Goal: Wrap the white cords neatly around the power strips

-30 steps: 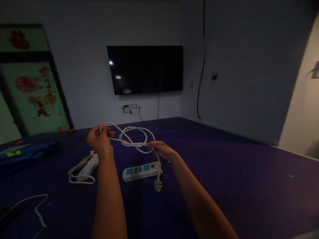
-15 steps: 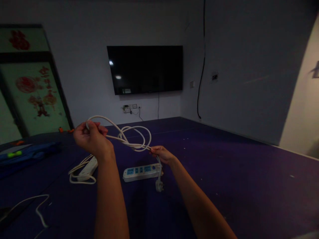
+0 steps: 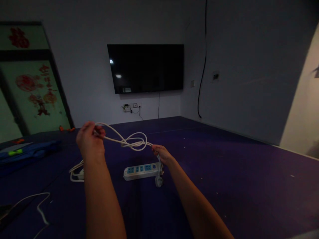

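Both my hands hold a white power cord (image 3: 129, 142) in the air above a dark purple floor. My left hand (image 3: 89, 141) is closed round a bend of the cord at the left. My right hand (image 3: 160, 153) pinches the cord at the right. Between them the cord forms a small knotted loop. Below my right hand the cord's white plug (image 3: 159, 181) hangs by the white power strip with blue sockets (image 3: 141, 170), which lies on the floor.
A second white power strip with a coiled cord (image 3: 77, 171) lies partly hidden behind my left forearm. Another thin white cable (image 3: 40, 207) trails at the lower left. A blue object (image 3: 27, 151) lies at the far left. A dark television (image 3: 146, 68) hangs on the wall.
The loop between my hands has drawn much smaller and tighter. My left hand rose to the left, then came down and slightly right; my right hand has stayed low by the power strip.
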The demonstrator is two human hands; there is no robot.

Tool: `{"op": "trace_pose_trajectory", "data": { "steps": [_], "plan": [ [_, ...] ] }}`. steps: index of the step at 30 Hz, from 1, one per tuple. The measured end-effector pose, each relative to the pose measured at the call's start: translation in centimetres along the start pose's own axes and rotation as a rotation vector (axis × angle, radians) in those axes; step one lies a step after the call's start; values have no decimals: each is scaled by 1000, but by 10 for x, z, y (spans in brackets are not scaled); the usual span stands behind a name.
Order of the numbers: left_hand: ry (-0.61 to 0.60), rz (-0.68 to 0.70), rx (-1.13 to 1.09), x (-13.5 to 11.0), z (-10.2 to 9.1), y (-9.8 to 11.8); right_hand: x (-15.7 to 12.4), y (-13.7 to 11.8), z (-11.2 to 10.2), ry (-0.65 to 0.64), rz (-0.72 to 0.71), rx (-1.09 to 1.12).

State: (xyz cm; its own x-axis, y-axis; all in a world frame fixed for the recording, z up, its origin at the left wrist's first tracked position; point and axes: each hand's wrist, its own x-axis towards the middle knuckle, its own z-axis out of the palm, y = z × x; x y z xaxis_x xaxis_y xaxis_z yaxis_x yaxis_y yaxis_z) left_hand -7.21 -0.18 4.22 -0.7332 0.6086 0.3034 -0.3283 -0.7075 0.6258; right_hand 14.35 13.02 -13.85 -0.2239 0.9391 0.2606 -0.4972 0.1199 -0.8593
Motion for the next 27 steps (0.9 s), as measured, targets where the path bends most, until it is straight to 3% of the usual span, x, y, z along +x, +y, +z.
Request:
{"op": "trace_pose_trajectory", "data": {
  "steps": [3, 7, 10, 13, 16, 22, 27],
  "plan": [
    [-10, 34, 394, 0, -12, 0, 2, 1, -7, 48, -32, 36],
    [-292, -64, 964, -3, -25, 1, 3, 1, -16, 101, -69, 83],
    [-463, -105, 1064, -1, -25, -4, 2, 0, -26, 124, -89, 111],
    [-545, -64, 974, 1, -18, -14, 0, -1, -36, 146, -103, 128],
    [-524, 9, 761, 1, -8, -25, -2, 1, -44, 176, -115, 142],
    [-248, 287, 308, -5, 12, -38, 1, 6, -48, 261, -127, 147],
    [-70, 344, 80, -19, 30, -39, 3, 8, -42, 321, -111, 130]
  ]
}}
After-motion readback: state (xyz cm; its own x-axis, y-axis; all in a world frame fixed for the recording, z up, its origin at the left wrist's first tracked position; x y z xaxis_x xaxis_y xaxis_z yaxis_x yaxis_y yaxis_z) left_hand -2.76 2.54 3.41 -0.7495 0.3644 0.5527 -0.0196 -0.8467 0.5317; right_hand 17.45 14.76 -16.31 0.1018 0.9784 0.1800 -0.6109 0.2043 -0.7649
